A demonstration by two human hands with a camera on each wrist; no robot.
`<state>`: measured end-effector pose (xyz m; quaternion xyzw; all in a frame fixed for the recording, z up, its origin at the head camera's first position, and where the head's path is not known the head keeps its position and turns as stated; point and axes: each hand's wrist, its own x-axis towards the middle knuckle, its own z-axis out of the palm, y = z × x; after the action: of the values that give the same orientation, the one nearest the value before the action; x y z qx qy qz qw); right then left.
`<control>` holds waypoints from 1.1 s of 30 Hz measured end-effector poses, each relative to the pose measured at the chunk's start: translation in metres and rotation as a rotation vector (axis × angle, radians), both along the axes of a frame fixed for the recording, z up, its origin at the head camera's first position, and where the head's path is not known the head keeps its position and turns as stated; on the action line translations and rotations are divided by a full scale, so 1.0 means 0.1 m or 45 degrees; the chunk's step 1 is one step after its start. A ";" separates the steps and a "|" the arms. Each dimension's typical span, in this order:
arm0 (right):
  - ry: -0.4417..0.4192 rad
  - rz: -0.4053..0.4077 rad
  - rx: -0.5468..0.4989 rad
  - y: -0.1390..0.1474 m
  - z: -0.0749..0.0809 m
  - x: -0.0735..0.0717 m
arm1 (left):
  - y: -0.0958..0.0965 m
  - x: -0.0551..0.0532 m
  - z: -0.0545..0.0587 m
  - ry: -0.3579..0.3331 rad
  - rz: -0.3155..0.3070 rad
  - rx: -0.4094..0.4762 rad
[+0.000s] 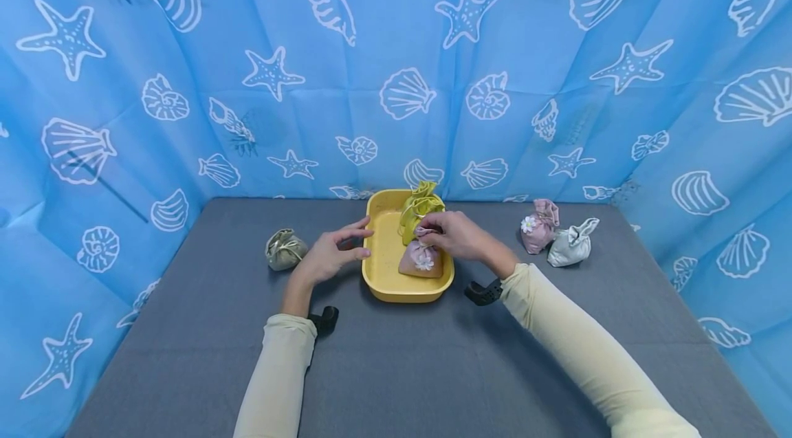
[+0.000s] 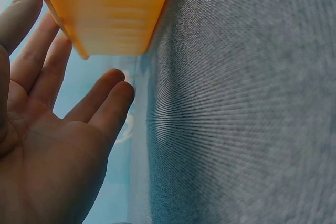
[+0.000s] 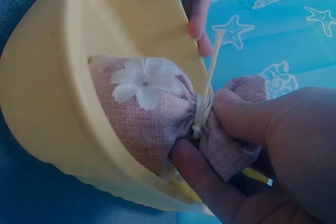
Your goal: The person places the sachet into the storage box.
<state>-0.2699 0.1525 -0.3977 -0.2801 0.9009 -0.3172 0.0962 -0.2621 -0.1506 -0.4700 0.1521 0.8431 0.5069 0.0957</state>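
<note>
A yellow plastic basin (image 1: pixel 385 273) stands near the back of the table. Inside its right half, my right hand (image 1: pixel 459 235) pinches the gathered neck of a pink drawstring pouch (image 3: pixel 142 108) with a white flower on it. Thumb and fingers close on the cloth by the cord in the right wrist view. Just behind lies a yellow-green pouch (image 1: pixel 419 207), partly hidden by that hand. My left hand (image 1: pixel 334 256) is at the basin's left side, fingers extended, with fingertips at the rim in the left wrist view.
An olive-green pouch (image 1: pixel 284 250) sits left of my left hand. To the right stand another pink pouch (image 1: pixel 538 228) with a flower and a whitish pouch (image 1: pixel 572 244). A blue shell-patterned curtain (image 1: pixel 371 80) borders the grey table (image 1: pixel 396 369) at the back and sides.
</note>
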 end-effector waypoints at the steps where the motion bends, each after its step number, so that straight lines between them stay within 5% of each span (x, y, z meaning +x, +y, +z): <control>1: 0.007 -0.002 0.015 0.00 0.00 0.00 | 0.00 0.00 0.00 0.000 0.000 0.002; 22: 0.045 -0.128 -0.046 0.32 0.19 0.11 | 0.02 0.01 0.00 0.021 -0.032 0.022; 33: 0.045 -0.443 -0.095 0.82 0.36 0.11 | 0.02 0.02 0.01 0.000 -0.008 0.033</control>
<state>-0.2585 0.2341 -0.3612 -0.1287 0.9249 -0.3575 0.0134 -0.2602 -0.1487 -0.4687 0.1562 0.8359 0.5174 0.0953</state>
